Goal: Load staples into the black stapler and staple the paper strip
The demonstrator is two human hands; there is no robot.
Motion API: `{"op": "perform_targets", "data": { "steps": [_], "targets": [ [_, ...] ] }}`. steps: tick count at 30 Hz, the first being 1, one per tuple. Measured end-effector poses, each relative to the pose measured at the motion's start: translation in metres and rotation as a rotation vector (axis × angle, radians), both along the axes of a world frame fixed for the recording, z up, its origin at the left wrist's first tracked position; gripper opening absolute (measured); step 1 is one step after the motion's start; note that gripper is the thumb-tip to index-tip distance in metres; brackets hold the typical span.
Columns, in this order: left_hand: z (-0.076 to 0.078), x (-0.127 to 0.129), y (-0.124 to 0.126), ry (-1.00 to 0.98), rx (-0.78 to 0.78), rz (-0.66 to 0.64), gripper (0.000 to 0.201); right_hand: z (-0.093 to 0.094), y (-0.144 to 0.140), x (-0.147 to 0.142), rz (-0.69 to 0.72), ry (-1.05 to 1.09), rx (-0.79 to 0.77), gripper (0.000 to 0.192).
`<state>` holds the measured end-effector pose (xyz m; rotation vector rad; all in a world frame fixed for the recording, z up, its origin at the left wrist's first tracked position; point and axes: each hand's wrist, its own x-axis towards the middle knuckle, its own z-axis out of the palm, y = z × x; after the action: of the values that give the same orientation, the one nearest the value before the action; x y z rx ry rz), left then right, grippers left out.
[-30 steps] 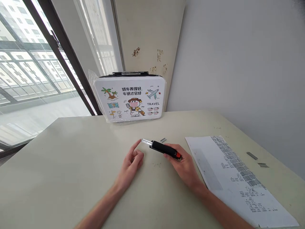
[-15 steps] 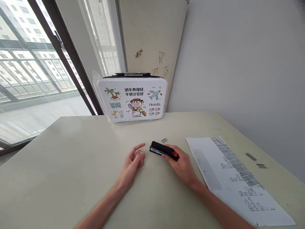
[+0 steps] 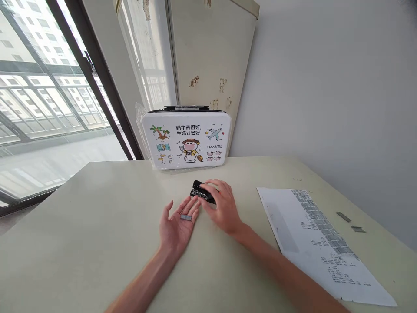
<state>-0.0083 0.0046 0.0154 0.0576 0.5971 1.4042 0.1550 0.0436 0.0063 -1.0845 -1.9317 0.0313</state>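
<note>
Staples are the fragile part here: a short grey metal strip of staples [image 3: 186, 217] lies loose across the fingers of the left hand [image 3: 176, 226], which rests palm-up and spread flat on the pale cream worktop [image 3: 97, 226], not closed around anything. A slight tilt of that palm could, I judge, let the strip slide off or snap into pieces. The right hand [image 3: 221, 206] is laid over the small black plastic stapler [image 3: 201, 192], fingers curled on its top, pressing it to the worktop just beyond the left fingertips. If the stapler is pushed sideways, it may knock the strip away; if pressed hard, it could fire or jam. To the right lies a white printed paper sheet [image 3: 312, 234], with two more grey staple strips [image 3: 350, 221] past it near the wall. At the back stands a white cartoon-printed carry case [image 3: 187, 139] wrapped in clear plastic.
</note>
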Motion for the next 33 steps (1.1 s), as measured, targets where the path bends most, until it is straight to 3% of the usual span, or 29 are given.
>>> {"op": "perform_targets", "data": {
  "steps": [4, 9, 12, 15, 20, 23, 25, 29, 33],
  "targets": [
    [0.001, 0.004, -0.005, -0.019, 0.074, -0.097, 0.06, 0.01, -0.028, -0.009, 0.192, -0.166, 0.028, 0.018],
    [0.001, 0.006, -0.011, -0.005, 0.115, -0.234, 0.057, 0.01, -0.046, -0.009, 0.16, -0.184, -0.034, 0.006],
    [-0.002, 0.008, -0.011, -0.006, 0.122, -0.298, 0.053, 0.012, -0.055, 0.013, 0.137, -0.142, -0.027, 0.008],
    [-0.006, 0.008, -0.008, 0.016, 0.084, -0.305, 0.048, 0.009, -0.065, 0.066, -0.024, -0.1, -0.048, 0.017],
    [-0.009, 0.007, -0.006, 0.03, 0.048, -0.29, 0.035, -0.012, -0.079, 0.212, -0.511, -0.12, -0.204, 0.039],
    [-0.008, 0.008, -0.006, 0.018, 0.08, -0.311, 0.032, -0.027, -0.091, 0.297, -0.693, -0.156, -0.206, 0.046],
    [-0.006, 0.009, -0.007, 0.02, 0.09, -0.318, 0.03, -0.035, -0.101, 0.336, -0.763, -0.189, -0.214, 0.049],
    [-0.004, 0.01, -0.007, 0.025, 0.097, -0.305, 0.025, -0.044, -0.113, 0.366, -0.828, -0.252, -0.236, 0.054],
    [-0.003, 0.009, -0.006, 0.043, 0.074, -0.288, 0.024, -0.042, -0.113, 0.351, -0.856, -0.265, -0.185, 0.053]
  ]
}}
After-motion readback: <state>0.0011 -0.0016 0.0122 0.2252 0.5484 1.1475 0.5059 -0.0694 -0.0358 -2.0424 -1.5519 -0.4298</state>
